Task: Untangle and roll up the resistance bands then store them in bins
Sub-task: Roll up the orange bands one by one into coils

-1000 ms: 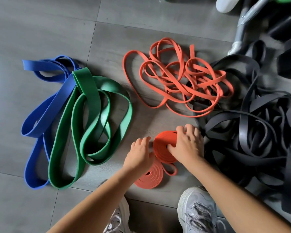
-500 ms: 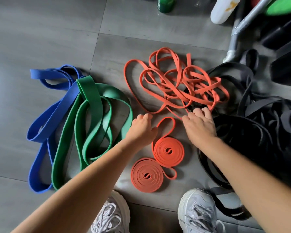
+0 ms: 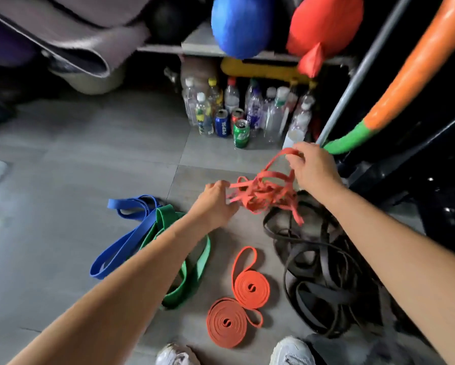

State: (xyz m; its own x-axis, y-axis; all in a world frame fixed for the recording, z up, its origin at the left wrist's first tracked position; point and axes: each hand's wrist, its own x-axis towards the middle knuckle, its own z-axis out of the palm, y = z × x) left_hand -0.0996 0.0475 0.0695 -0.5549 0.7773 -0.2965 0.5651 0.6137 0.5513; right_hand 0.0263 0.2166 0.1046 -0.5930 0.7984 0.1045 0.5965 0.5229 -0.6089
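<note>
A tangle of thin orange bands [image 3: 264, 192] hangs lifted off the grey floor between my hands. My right hand [image 3: 313, 167] pinches a loop at the top of the tangle. My left hand [image 3: 217, 204] grips strands at its left side. Two rolled orange bands [image 3: 252, 287] [image 3: 226, 322] lie flat on the floor near my feet. A pile of black bands [image 3: 323, 275] sprawls to the right, under my right forearm. A wide green band [image 3: 197, 267] and a blue band [image 3: 127, 237] lie to the left, partly hidden by my left arm.
Several plastic bottles and cans [image 3: 243, 114] stand at the back under a shelf. A blue ball [image 3: 240, 25] and a red bag [image 3: 323, 27] sit above. An orange and green padded bar [image 3: 394, 101] and a grey pole [image 3: 357, 75] slant at the right. My shoes [image 3: 292, 351] are at the bottom.
Both hands left the rolled bands, reached to the orange tangle and lifted it off the floor. The view tilted up, showing the shelf and bottles.
</note>
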